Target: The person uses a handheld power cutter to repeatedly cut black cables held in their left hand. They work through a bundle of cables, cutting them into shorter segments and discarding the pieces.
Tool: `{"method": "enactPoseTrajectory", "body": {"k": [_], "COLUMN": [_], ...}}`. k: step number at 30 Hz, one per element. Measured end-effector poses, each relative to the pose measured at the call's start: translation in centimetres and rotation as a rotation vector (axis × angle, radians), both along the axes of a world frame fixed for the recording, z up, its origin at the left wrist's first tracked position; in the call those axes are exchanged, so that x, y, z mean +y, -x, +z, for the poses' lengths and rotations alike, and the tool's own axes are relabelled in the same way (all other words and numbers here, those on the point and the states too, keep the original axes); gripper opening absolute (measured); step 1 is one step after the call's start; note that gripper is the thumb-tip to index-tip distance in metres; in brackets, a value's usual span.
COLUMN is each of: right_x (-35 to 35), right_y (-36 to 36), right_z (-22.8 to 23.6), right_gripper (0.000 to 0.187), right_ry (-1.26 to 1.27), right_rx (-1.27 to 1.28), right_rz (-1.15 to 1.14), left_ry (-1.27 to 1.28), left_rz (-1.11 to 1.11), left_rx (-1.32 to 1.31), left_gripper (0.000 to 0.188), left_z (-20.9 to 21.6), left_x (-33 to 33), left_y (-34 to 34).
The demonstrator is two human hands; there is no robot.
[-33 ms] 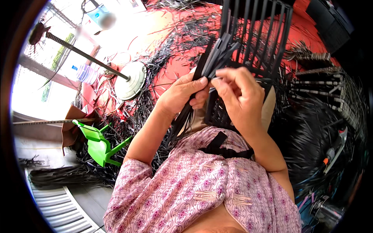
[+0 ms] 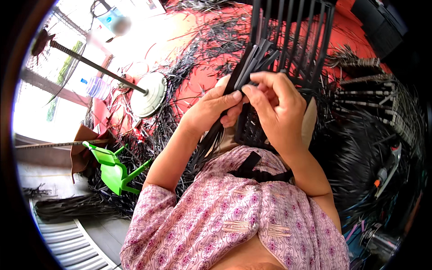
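A bundle of flat black and grey strips (image 2: 250,63) is gripped by my left hand (image 2: 216,108), the thumb lying across it. The strips' upper ends fan out past my fingers and long tails hang down by my forearm. Beside it, my right hand (image 2: 282,105) is closed in a pinch at the bundle's edge, with thumb and forefinger on a strip; the exact spot is partly hidden by the fingers. Just beyond my hands stands a black slatted frame (image 2: 282,33), its lower part running behind my right hand and down toward my lap.
Loose black strips (image 2: 204,42) litter the red floor (image 2: 198,85). On the left are a green plastic stool-like piece (image 2: 112,173), a pole on a round white base (image 2: 150,96) and a clear water bottle (image 2: 98,87). A woven piece (image 2: 389,101) and a hand tool (image 2: 387,171) lie right.
My right fingertips have shifted slightly upward along the strips. The whole view has moved a little; my left hand keeps its grip on the bundle.
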State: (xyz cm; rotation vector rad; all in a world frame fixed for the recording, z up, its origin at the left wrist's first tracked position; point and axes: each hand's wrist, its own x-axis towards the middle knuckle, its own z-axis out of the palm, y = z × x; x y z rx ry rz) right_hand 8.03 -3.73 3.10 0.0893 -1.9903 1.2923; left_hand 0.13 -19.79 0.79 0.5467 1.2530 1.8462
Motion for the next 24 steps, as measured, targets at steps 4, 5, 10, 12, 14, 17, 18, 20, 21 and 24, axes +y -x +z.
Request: {"method": "enactPoseTrajectory", "body": {"k": [4,5,10,12,14,17,18,20,21,24], "right_x": [1.0,1.3,2.1,2.6,3.0,3.3,3.4,3.9,4.0,4.5], "right_y": [0.5,0.5,-0.1,-0.4,-0.6,-0.8,-0.8,-0.8,-0.8,-1.2], "right_z": [-0.4,-0.8,-1.7,-1.9,-2.1,-2.4,-2.4,-2.8,-3.0,-3.4], "right_gripper": [0.032,0.032,0.022,0.017,0.017,0.017,0.016,0.015,0.015,0.013], "right_ry": [0.057,0.057,0.388,0.572,0.633,0.691,0.709,0.704,0.721,0.756], "right_rx": [-0.166,-0.164,-0.225,-0.291,-0.326,-0.309,-0.296,-0.261,-0.238,-0.159], "right_rz": [-0.055,-0.063,0.072,0.166,0.190,0.196,0.190,0.177,0.176,0.137], "left_ry": [0.188,0.220,0.236,0.114,0.034,-0.011,-0.011,0.013,0.083,0.091], "left_rz": [0.021,0.038,0.063,-0.012,-0.049,-0.041,-0.028,-0.024,0.001,0.139], "left_rx": [0.363,0.452,0.301,0.141,0.047,-0.111,-0.164,-0.203,-0.143,-0.084], "left_gripper": [0.022,0.021,0.016,0.014,0.013,0.018,0.019,0.021,0.016,0.015], "left_z": [-0.6,-0.7,-0.4,-0.8,-0.9,-1.4,-1.1,-1.0,-1.0,-0.4], "left_x": [1.8,2.1,3.3,3.1,3.0,3.0,3.0,3.2,3.1,3.5], "left_y": [-0.8,-1.0,-1.8,-1.3,-1.4,-1.3,-1.4,-1.4,-1.4,-1.8]}}
